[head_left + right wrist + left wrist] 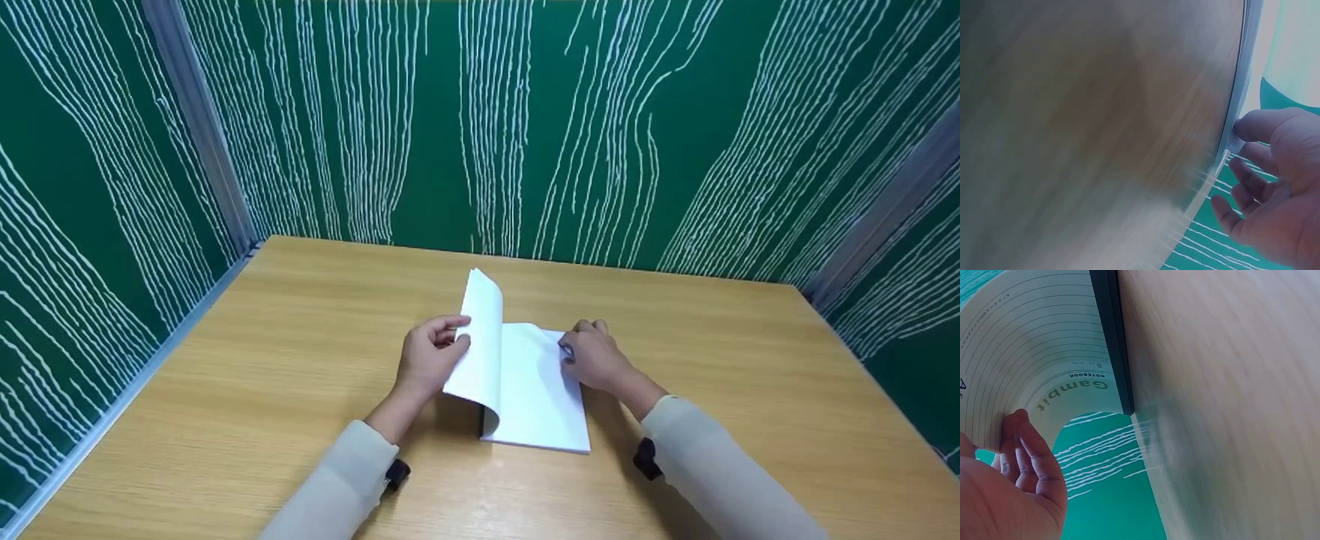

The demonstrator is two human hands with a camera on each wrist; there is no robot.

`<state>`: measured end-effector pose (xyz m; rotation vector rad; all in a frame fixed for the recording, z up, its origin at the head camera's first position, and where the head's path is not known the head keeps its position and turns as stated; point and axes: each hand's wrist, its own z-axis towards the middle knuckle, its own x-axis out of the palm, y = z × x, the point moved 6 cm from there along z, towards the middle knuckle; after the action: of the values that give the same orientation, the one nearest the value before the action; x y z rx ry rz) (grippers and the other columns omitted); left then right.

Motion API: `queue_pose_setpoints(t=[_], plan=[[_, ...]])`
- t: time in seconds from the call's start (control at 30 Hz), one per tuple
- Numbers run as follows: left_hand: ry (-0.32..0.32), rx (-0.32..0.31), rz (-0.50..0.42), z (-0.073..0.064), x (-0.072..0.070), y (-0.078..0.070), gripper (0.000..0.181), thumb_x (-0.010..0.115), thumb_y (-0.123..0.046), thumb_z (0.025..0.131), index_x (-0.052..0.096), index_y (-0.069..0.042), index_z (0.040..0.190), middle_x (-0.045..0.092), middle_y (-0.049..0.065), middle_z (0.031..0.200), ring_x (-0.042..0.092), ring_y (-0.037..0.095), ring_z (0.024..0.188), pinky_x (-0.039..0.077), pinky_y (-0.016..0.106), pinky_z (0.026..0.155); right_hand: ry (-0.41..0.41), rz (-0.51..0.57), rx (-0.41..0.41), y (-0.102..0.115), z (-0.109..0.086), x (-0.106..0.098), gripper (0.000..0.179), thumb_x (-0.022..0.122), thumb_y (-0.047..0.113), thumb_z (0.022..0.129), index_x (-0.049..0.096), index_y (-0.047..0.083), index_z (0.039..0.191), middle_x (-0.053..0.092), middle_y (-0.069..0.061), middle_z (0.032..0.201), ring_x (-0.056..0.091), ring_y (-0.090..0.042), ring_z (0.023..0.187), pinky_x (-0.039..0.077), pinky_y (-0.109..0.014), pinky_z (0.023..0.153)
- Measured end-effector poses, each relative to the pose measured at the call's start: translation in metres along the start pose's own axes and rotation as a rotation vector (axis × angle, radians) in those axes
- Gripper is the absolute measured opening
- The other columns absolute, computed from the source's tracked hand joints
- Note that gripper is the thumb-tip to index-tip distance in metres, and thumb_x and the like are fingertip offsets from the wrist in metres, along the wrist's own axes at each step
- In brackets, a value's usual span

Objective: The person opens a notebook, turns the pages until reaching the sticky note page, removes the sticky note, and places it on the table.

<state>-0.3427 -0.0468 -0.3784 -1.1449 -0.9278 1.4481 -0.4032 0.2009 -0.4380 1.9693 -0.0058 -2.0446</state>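
A notebook (pixel 538 394) with blank white pages lies opened on the table. My left hand (pixel 431 358) pinches its raised cover and pages (pixel 480 345) between thumb and fingers, so they stand up in a curve. Seen from the left wrist, the cover (pixel 1033 343) has printed lines and the words "Gambit" and "NOTEBOOK", beside a black spine (pixel 1113 337). At the upper right edge, my right hand (pixel 596 360) pinches the page near its corner, which looks slightly lifted. The right wrist view has the thumb (pixel 1258 125) against the notebook's edge, other fingers curled; the fingertips are partly hidden.
The notebook rests on a light wooden table (pixel 300 337). Green panels (pixel 435 135) with wavy white lines stand behind and at both sides, with grey posts (pixel 202 120) at the corners. A dark wrist device (pixel 397 474) sits at each sleeve.
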Motion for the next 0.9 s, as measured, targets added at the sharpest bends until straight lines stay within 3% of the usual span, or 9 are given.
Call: queue_pose_setpoints(t=[0.3, 0.7, 0.9], plan=[[0.003, 0.006, -0.008, -0.0004, -0.0009, -0.0005, 0.023, 0.058, -0.007, 0.079, 0.064, -0.005, 0.1, 0.063, 0.014, 0.074, 0.052, 0.016, 0.068, 0.043, 0.021, 0.064, -0.018, 0.015, -0.011, 0.0006, 0.0002, -0.0001, 0.033, 0.067, 0.018, 0.074, 0.062, 0.017, 0.107, 0.051, -0.003, 0.095, 0.037, -0.021, 0.091, 0.039, -0.033, 0.073], [-0.004, -0.012, -0.004, -0.0017, -0.0009, -0.0025, 0.023, 0.058, -0.008, 0.079, 0.064, -0.005, 0.101, 0.065, 0.015, 0.077, 0.053, 0.018, 0.071, 0.044, 0.024, 0.065, 0.068, 0.152, 0.08, -0.0038, -0.0009, -0.0017, 0.038, 0.063, 0.018, 0.078, 0.056, 0.027, 0.114, 0.058, 0.001, 0.091, 0.051, -0.019, 0.083, 0.045, -0.033, 0.075], [-0.002, -0.017, 0.0, -0.003, -0.0005, -0.0042, 0.024, 0.058, -0.009, 0.08, 0.063, -0.005, 0.103, 0.065, 0.013, 0.081, 0.054, 0.018, 0.074, 0.044, 0.025, 0.067, 0.085, 0.159, 0.091, -0.0013, -0.0029, -0.0033, 0.037, 0.06, 0.021, 0.08, 0.054, 0.029, 0.116, 0.059, 0.001, 0.094, 0.052, -0.018, 0.082, 0.047, -0.032, 0.073]])
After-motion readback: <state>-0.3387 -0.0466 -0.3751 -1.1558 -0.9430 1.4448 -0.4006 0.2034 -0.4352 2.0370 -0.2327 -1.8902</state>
